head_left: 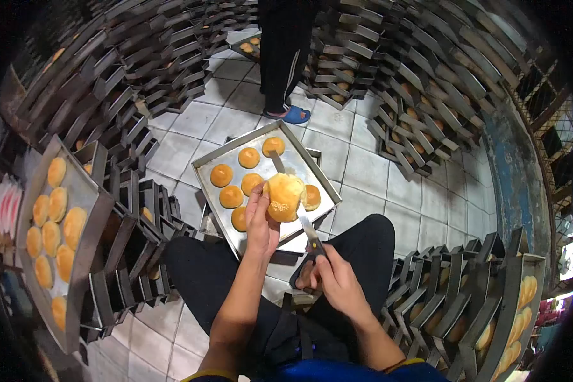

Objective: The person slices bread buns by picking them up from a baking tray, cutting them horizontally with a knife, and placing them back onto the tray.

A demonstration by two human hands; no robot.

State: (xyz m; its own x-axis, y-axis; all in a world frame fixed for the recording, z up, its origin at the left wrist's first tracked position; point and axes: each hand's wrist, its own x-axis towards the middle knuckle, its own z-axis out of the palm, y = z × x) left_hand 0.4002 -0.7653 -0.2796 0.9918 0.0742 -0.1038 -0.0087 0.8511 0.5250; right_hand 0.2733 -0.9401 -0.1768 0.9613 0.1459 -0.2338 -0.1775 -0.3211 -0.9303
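A golden bun sits in my left hand, raised above a metal tray. It looks partly split, with a paler upper part. My right hand is closed round the dark handle of a knife. The blade runs up beside and behind the bun, and part of it is hidden there. Several round buns lie on the tray between my knees.
Another tray of buns tops a stack at the left. Stacked trays rise at the lower right, and more stand behind. A person in dark trousers and a blue sandal stands beyond the tray on the tiled floor.
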